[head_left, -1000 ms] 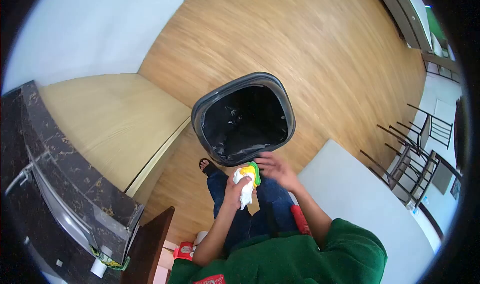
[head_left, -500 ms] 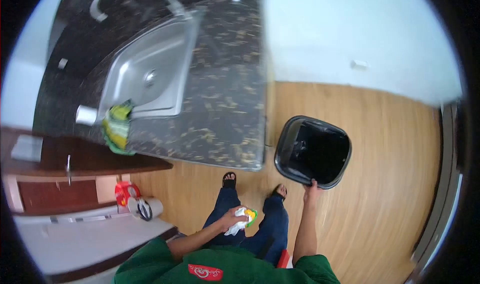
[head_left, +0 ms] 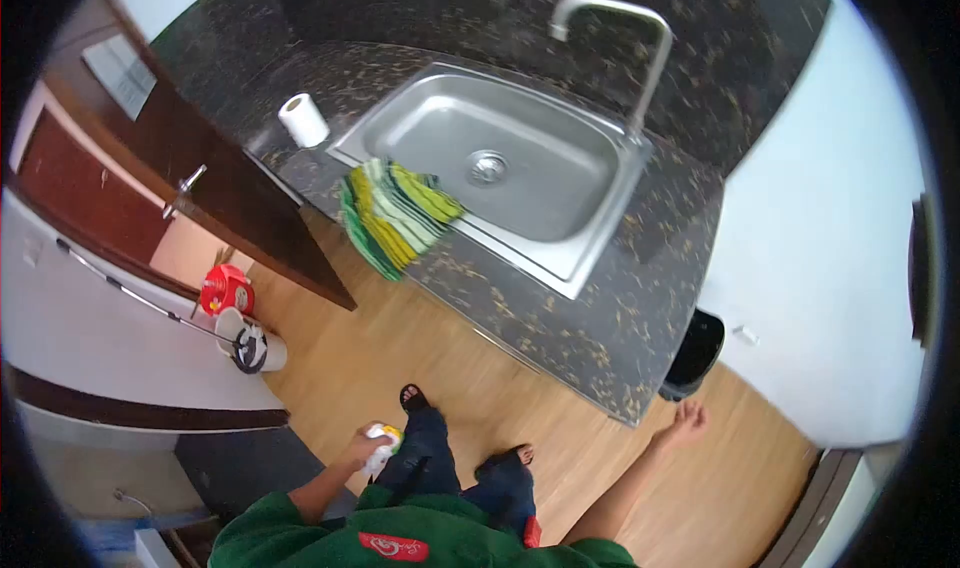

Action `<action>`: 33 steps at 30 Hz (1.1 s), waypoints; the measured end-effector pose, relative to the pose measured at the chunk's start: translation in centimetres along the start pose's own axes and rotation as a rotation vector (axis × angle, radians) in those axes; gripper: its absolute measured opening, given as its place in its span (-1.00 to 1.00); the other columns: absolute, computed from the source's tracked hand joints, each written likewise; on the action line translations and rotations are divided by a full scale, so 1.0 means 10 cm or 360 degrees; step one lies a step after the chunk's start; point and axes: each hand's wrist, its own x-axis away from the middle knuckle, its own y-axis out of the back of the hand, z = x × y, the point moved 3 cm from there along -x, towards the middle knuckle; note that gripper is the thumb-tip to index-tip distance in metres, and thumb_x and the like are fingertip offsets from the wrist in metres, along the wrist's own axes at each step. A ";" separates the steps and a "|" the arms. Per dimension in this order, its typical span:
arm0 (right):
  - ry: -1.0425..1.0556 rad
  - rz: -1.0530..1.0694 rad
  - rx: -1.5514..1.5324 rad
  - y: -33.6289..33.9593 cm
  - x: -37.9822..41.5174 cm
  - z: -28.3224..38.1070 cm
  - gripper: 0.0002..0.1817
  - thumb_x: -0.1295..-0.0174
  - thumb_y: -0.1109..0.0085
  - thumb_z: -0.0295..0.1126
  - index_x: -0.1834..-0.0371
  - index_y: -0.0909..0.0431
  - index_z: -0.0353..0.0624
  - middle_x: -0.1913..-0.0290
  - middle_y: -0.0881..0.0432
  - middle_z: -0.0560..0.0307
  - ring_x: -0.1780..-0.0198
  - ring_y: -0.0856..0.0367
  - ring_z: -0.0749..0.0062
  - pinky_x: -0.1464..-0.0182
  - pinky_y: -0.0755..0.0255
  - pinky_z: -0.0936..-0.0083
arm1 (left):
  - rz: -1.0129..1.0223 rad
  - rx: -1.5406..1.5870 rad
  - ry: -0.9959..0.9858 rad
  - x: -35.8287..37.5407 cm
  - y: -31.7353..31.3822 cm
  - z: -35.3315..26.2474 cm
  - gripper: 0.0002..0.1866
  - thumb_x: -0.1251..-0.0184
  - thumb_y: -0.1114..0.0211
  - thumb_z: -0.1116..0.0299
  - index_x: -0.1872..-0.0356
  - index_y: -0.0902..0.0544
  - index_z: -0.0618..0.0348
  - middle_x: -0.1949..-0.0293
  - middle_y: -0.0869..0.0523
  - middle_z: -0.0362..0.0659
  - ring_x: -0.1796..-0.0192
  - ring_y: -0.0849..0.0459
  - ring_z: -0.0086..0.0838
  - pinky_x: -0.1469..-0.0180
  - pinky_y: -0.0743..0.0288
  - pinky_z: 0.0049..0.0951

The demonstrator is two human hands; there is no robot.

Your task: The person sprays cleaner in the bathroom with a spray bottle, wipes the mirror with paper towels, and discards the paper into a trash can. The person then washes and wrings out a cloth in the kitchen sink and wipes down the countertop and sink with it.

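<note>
My left hand (head_left: 366,450) hangs low by my left leg, closed around a small bundle (head_left: 383,442) of white tissue with a yellow and green piece in it. Out to the lower right my right hand (head_left: 688,421) is stretched away from my body, empty, fingers spread, just below the black bin (head_left: 693,352). That bin stands on the wooden floor, partly tucked under the end of the dark stone counter (head_left: 600,318). I stand facing the counter, my feet in sandals.
A steel sink (head_left: 500,168) with a tall tap (head_left: 628,48) is set in the counter. A green and yellow striped cloth (head_left: 393,213) hangs over its front edge, a paper roll (head_left: 303,120) stands to its left. A dark cabinet door (head_left: 200,188) and a red item (head_left: 224,290) are at left.
I have turned from the bin to face the sink counter. My right hand let go of the bin's rim and swung out, open. The bundle stays in my left hand, now lower.
</note>
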 end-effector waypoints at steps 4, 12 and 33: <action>0.0383 0.0658 0.0197 -1.64 1.28 1.82 -0.73 -0.21 -0.05 -0.43 0.05 -0.38 -0.26 0.11 -0.50 0.06 0.09 -0.53 0.36 0.05 -0.43 0.52 | -0.0128 0.0159 0.0025 -0.09 0.64 0.02 -0.70 0.08 -0.36 0.52 0.23 -0.57 0.13 0.44 -0.64 -0.17 0.48 -0.62 -0.44 0.46 -0.54 -0.41; 0.1351 0.2318 0.0676 -4.42 4.19 1.84 -0.46 -0.16 -0.16 -0.30 -0.24 -0.30 -0.09 -0.31 -0.20 -0.19 -0.34 -0.17 0.00 -0.25 -0.17 0.26 | -0.0499 0.0156 -0.0476 -0.56 2.01 -0.29 -0.68 0.05 -0.43 0.36 0.24 -0.59 0.19 0.40 -0.66 -0.21 0.39 -0.61 -0.54 0.34 -0.51 -0.48; 0.0205 0.2809 0.0603 -4.83 6.31 -0.07 -0.73 -0.05 0.10 -0.64 0.18 -0.49 -0.27 0.27 -0.59 0.15 0.27 -0.52 0.54 0.28 -0.40 0.66 | -0.0235 -0.0491 -0.1129 -1.88 5.22 -3.71 -0.19 0.18 -0.44 0.26 -0.25 -0.36 0.08 0.11 -0.65 -0.03 0.17 -0.63 -0.32 0.05 -0.49 -0.34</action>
